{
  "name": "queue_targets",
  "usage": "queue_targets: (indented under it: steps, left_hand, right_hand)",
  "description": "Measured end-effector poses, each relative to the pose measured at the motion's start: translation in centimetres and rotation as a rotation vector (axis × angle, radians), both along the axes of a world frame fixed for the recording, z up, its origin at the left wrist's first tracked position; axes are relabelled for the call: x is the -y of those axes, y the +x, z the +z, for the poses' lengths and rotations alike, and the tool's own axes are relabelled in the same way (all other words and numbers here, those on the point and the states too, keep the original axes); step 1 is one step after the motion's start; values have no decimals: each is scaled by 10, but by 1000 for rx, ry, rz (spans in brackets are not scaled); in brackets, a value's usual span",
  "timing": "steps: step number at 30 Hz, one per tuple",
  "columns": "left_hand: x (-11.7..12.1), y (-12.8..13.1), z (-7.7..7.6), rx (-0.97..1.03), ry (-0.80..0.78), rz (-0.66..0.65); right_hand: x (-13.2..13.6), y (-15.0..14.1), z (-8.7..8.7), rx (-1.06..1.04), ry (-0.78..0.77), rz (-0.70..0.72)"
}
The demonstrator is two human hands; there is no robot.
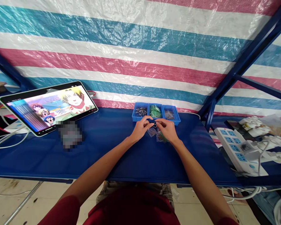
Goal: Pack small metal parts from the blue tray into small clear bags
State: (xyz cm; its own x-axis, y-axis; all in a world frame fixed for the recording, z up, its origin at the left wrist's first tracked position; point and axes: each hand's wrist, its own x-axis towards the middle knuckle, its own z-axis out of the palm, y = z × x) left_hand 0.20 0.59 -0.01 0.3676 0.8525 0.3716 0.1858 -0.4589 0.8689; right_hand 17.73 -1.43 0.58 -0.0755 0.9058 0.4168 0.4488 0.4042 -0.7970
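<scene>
My left hand (141,127) and my right hand (168,127) meet just in front of three joined blue bins, thumbs and fingers pinched close together. Whatever lies between the fingertips is too small to make out. The left bin (134,118) holds several small metal pieces like screws or pins. Green plastic packets (155,111) fill the middle bin, and greyish clear packets (169,114) lie in the right one. Beneath my hands, a small clear bag (151,132) and another bag (161,137) with small pieces inside rest on the blue table, partly hidden by my right hand.
At the left, a tablet (53,106) playing a cartoon leans above the blue table (103,156), beside a blurred-out object (70,135) and white cables. A white power strip (236,150) and white parts (255,125) sit at the right. Blue metal posts frame a striped sheet (131,47).
</scene>
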Motion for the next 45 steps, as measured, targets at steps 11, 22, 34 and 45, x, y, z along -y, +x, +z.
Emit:
queue_targets:
  steps: [11,22,34,45]
  left_hand:
    - [-4,1,-2,197,-114,5]
    - [-35,-18,23,-67,403,459]
    - [-15,-17,-1,-730,378,38]
    - [-4,0,-10,-619,410,97]
  right_hand:
    - [3,-1,3,164,73,30]
    - [-1,3,0,291,56,-144]
    - [-6,6,-7,370,45,-218]
    - [-5,6,-4,326,52,-195]
